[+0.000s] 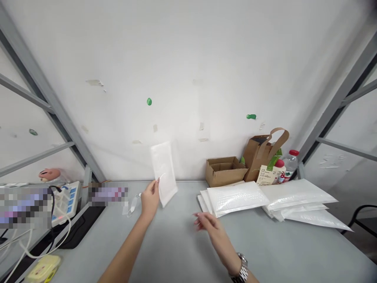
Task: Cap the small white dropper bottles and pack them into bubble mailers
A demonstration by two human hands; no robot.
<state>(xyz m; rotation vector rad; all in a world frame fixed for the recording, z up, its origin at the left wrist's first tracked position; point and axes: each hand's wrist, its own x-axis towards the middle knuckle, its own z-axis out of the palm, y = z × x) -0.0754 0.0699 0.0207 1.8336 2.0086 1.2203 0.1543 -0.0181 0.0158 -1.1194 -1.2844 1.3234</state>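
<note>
A white bubble mailer stands nearly upright above the desk, tilted slightly. My left hand is closed on its left edge, thumb and fingers pinching it. My right hand hovers over the desk with loosely bent fingers, slightly blurred, and nothing shows in it. Nearest to that hand lies a stack of white bubble mailers. Another pile of mailers is to its right, the two piles touching. A metal wristwatch is on my right wrist.
Behind the stacks stand an open cardboard box, a brown paper bag and a red-capped bottle. A white cable lies left of my left hand. Further left are a power strip, a black pad and a yellow case.
</note>
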